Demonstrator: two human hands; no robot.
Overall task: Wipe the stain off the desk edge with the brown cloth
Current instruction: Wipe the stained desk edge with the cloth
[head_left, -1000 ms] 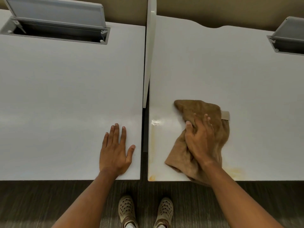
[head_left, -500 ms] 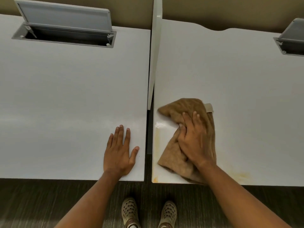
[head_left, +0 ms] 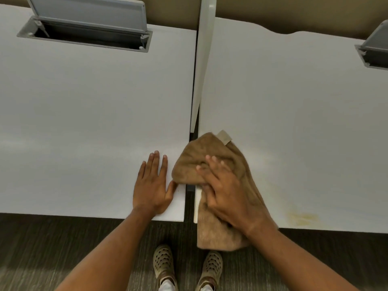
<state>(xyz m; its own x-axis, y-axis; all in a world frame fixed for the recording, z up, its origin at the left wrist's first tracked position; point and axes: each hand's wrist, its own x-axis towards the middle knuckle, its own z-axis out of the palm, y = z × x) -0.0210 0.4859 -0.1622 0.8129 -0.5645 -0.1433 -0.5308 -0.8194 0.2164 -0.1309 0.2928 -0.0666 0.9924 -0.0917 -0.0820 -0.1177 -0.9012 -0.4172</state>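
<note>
The brown cloth [head_left: 197, 158] lies bunched over the left edge of the right white desk [head_left: 294, 122]. It bridges the gap onto the left desk [head_left: 84, 122], and its lower end hangs off the front edge. My right hand [head_left: 224, 192] presses down on the cloth with fingers spread over it. My left hand [head_left: 152, 185] rests flat on the left desk near its right corner, thumb touching the cloth. A yellowish stain [head_left: 302, 218] shows near the right desk's front edge, right of the cloth. Any stain along the left edge is covered by the cloth.
A white divider panel [head_left: 202, 59] stands between the two desks. An open grey cable hatch [head_left: 88, 28] sits at the back of the left desk, and another hatch [head_left: 375, 51] at the far right. My shoes [head_left: 163, 263] stand on dark carpet below.
My right hand has slid the cloth leftward across the right desk to its left edge and over the gap. The left hand stayed flat in place.
</note>
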